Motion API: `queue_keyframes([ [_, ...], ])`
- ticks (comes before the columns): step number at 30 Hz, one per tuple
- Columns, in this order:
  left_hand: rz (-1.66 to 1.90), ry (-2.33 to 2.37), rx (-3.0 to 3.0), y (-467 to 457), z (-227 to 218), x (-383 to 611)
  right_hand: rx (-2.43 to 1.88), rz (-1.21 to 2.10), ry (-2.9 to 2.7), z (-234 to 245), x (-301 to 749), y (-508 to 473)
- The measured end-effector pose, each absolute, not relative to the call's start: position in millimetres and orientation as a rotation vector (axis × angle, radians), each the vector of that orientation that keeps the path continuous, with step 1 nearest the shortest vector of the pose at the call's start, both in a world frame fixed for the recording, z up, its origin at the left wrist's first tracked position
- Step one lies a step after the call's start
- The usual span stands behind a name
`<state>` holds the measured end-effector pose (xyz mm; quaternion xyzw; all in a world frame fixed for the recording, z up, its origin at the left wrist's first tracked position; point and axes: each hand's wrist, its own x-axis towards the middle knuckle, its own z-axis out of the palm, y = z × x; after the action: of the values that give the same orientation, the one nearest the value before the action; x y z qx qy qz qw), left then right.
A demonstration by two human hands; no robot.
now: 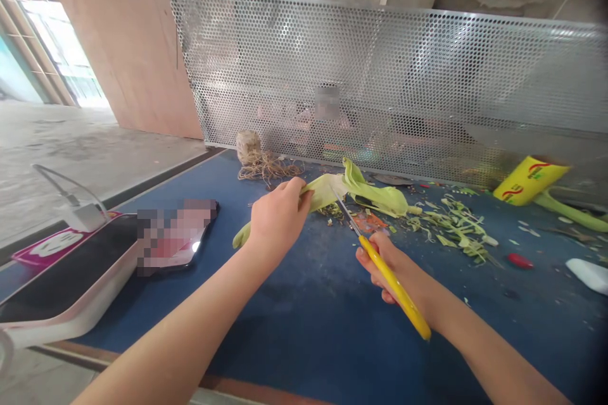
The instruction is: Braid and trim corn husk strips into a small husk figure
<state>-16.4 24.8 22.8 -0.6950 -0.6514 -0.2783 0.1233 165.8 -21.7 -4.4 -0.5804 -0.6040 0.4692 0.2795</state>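
Note:
My left hand (278,218) is closed around a long pale green plant piece, like a husk or broad leaf (325,191); one end pokes out below the hand, at its left. Gripped in my right hand (394,269) is a pair of yellow-handled scissors (389,275), seen nearly edge-on. Their narrow metal blades point up and left, with the tips at the pale leaf. Whether the blades are apart cannot be made out. Just beyond the tips is a folded, brighter green leaf piece (375,195) with a stubby stem end; whether it joins the held leaf is unclear.
Green trimmings (458,228) litter the blue table (294,342). Brown twine (266,168) lies at the back before a perforated metal screen (304,50). A phone (185,234) and white-edged device (71,272) stand left. A yellow roll (529,180) and red object (520,260) lie right.

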Motion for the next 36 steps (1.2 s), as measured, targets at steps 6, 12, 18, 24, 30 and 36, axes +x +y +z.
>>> queue_keyframes([
  [6, -0.935, -1.928, -2.109, 26, 25, -19, -1.590, 1.099, -1.759, 0, 165, -25],
  [12, -1.016, -1.904, -2.144, 28, 25, -22, -1.594, 1.065, -1.794, -1, 166, -25],
  [18, -1.031, -1.883, -2.201, 29, 31, -25, -1.548, 1.013, -1.783, -2, 166, -24],
  [24, -0.967, -1.831, -2.277, 28, 33, -24, -1.630, 0.978, -1.881, 8, 171, -26],
  [30, -0.979, -1.814, -2.256, 27, 34, -24, -1.586, 1.038, -1.927, 10, 177, -23],
  [36, -1.029, -1.849, -2.225, 30, 34, -28, -1.643, 1.055, -1.836, 10, 172, -24],
])
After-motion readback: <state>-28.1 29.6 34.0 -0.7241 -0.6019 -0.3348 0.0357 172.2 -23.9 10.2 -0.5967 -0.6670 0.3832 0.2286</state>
